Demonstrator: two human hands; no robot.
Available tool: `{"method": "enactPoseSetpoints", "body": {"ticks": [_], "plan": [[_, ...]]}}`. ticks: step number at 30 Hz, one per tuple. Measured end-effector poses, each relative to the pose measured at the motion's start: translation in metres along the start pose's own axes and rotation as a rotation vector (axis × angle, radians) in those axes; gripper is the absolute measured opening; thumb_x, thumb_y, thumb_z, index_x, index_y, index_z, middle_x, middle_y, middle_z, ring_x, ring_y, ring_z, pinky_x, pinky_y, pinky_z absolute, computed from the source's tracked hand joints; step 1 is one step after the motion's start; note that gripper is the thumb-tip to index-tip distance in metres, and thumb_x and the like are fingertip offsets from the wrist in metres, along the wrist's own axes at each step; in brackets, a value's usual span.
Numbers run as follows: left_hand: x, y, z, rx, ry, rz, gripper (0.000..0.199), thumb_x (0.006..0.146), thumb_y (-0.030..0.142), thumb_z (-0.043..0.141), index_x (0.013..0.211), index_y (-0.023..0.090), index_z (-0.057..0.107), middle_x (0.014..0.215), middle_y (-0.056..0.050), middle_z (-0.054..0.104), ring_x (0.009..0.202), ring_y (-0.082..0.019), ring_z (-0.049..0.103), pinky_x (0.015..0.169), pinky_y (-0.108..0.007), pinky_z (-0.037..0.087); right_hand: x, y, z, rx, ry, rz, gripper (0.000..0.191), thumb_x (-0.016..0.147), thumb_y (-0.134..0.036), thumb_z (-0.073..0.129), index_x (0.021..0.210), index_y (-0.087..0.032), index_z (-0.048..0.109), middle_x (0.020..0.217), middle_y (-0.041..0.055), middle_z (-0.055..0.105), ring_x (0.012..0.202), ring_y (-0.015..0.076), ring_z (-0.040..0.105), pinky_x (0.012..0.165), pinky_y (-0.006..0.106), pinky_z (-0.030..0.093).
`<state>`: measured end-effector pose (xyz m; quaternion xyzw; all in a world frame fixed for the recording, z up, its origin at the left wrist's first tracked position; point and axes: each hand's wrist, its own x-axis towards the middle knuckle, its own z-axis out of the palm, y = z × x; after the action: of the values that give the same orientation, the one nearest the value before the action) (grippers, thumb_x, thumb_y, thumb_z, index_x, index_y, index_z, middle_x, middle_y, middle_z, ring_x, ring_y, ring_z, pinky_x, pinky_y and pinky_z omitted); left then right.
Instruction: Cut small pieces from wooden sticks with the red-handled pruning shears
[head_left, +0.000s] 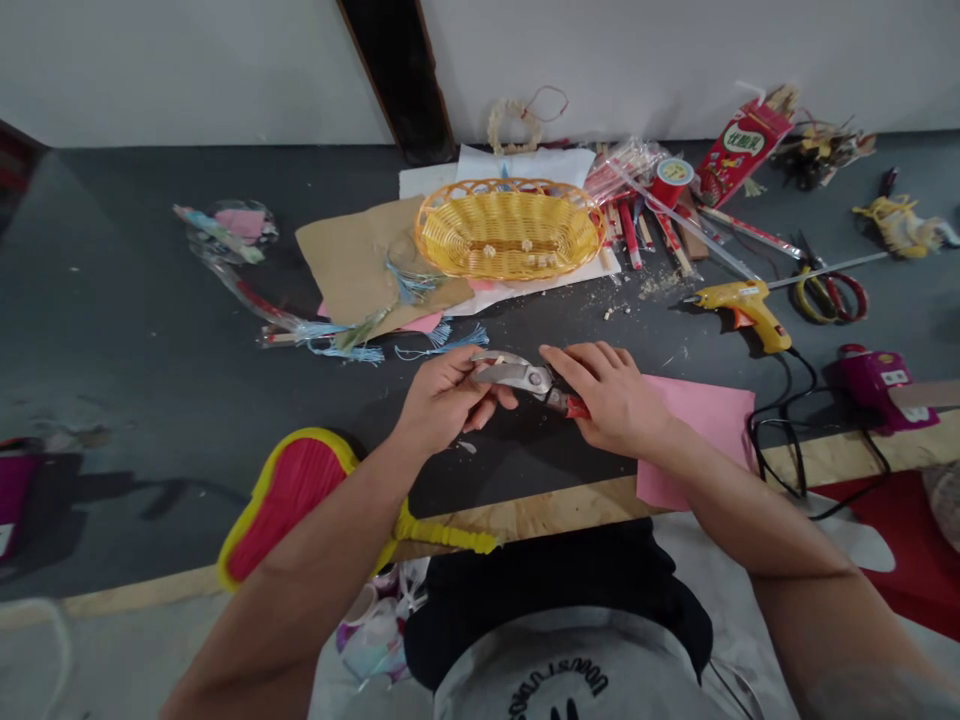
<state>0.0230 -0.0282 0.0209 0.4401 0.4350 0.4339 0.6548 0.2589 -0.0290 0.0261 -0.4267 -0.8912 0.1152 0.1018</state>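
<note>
My right hand (616, 400) is wrapped around the red handles of a pair of pruning shears (535, 380), whose metal blades point left. At the blade tips, the fingers of my left hand (439, 398) are pinched together; a small pale bit shows between the blades there, too small to name. Beyond my hands a yellow woven basket (506, 228) holds a few small pale pieces. Crumbs and small offcuts (617, 312) lie on the dark table between the basket and my right hand.
Right of my hands are a yellow glue gun (750, 308), scissors (829, 293), a pink sheet (697, 425) and a black cord. A red thread spool (672, 183) and a drink carton (742, 150) stand behind. Blue tassels (352, 348) and a yellow-edged red fan-shaped piece (289, 500) are left.
</note>
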Motion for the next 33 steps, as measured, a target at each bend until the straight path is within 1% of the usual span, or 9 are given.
{"method": "enactPoseSetpoints", "body": {"ticks": [2,5,10,13,16,20,28,31,33], "plan": [[0.0,0.001,0.001,-0.024,-0.007,-0.027,0.02,0.082,0.031,0.075,0.077,0.015,0.064,0.06,-0.004,0.071,0.03,-0.006,0.043,0.031,-0.02,0.027,0.0,0.002,0.0,0.003,0.009,-0.014,0.073,0.083,-0.013,0.055,0.154,-0.019,0.039,0.131,0.0155,0.06,0.116,0.0321,0.054,0.092,0.047,0.044],[0.0,0.002,0.002,-0.04,-0.01,-0.026,0.022,0.081,0.032,0.077,0.076,0.015,0.064,0.058,-0.003,0.07,0.03,-0.005,0.042,0.032,-0.019,0.027,0.0,0.003,0.0,0.025,0.007,-0.021,0.071,0.081,-0.012,0.055,0.151,-0.019,0.042,0.128,0.0146,0.061,0.115,0.0318,0.055,0.092,0.047,0.045],[0.0,-0.003,0.002,-0.05,-0.007,0.005,0.024,0.081,0.036,0.079,0.081,0.016,0.065,0.069,-0.007,0.075,0.036,-0.006,0.046,0.035,-0.019,0.03,-0.002,-0.001,0.001,0.084,-0.004,0.007,0.064,0.082,-0.011,0.052,0.145,-0.018,0.047,0.122,0.0142,0.062,0.109,0.0295,0.057,0.092,0.046,0.049],[-0.001,-0.004,0.001,-0.008,-0.01,0.067,0.026,0.084,0.04,0.077,0.085,0.015,0.068,0.076,-0.008,0.077,0.04,-0.006,0.049,0.037,-0.02,0.031,-0.003,-0.004,0.001,0.095,-0.004,0.027,0.062,0.082,-0.01,0.051,0.143,-0.019,0.048,0.12,0.0139,0.062,0.107,0.0288,0.058,0.093,0.046,0.05],[-0.002,0.0,0.002,0.103,0.009,0.149,0.022,0.086,0.036,0.075,0.082,0.014,0.069,0.078,-0.008,0.077,0.042,-0.006,0.05,0.04,-0.02,0.034,-0.003,-0.005,0.001,0.1,-0.009,0.024,0.063,0.081,-0.009,0.051,0.143,-0.019,0.048,0.12,0.0137,0.062,0.107,0.0289,0.058,0.094,0.047,0.05],[-0.004,0.006,0.004,0.195,0.016,0.202,0.019,0.087,0.03,0.073,0.076,0.015,0.068,0.071,-0.006,0.075,0.041,-0.006,0.048,0.041,-0.021,0.035,-0.003,-0.004,-0.002,0.115,-0.037,0.007,0.063,0.081,-0.01,0.05,0.143,-0.018,0.048,0.121,0.0147,0.062,0.107,0.0298,0.058,0.094,0.048,0.051],[-0.006,0.006,0.004,0.209,0.006,0.211,0.021,0.088,0.034,0.073,0.077,0.016,0.068,0.066,-0.004,0.072,0.041,-0.007,0.048,0.04,-0.022,0.035,-0.003,0.001,-0.005,0.171,-0.068,-0.042,0.064,0.081,-0.012,0.052,0.144,-0.016,0.048,0.123,0.0146,0.062,0.109,0.0301,0.059,0.095,0.047,0.05],[-0.003,0.003,0.002,0.183,0.017,0.185,0.023,0.086,0.037,0.075,0.078,0.016,0.069,0.062,-0.003,0.069,0.04,-0.007,0.048,0.04,-0.022,0.035,-0.002,0.0,-0.004,0.112,-0.044,-0.004,0.066,0.082,-0.013,0.052,0.148,-0.019,0.047,0.125,0.0141,0.062,0.11,0.0303,0.058,0.093,0.046,0.049],[0.001,-0.001,0.001,0.153,0.072,0.156,0.02,0.085,0.036,0.076,0.082,0.017,0.07,0.054,0.0,0.063,0.039,-0.008,0.049,0.039,-0.021,0.036,0.0,-0.001,-0.002,0.05,-0.019,0.037,0.068,0.084,-0.015,0.054,0.151,-0.02,0.044,0.128,0.0142,0.062,0.112,0.0313,0.057,0.091,0.047,0.047]]}}
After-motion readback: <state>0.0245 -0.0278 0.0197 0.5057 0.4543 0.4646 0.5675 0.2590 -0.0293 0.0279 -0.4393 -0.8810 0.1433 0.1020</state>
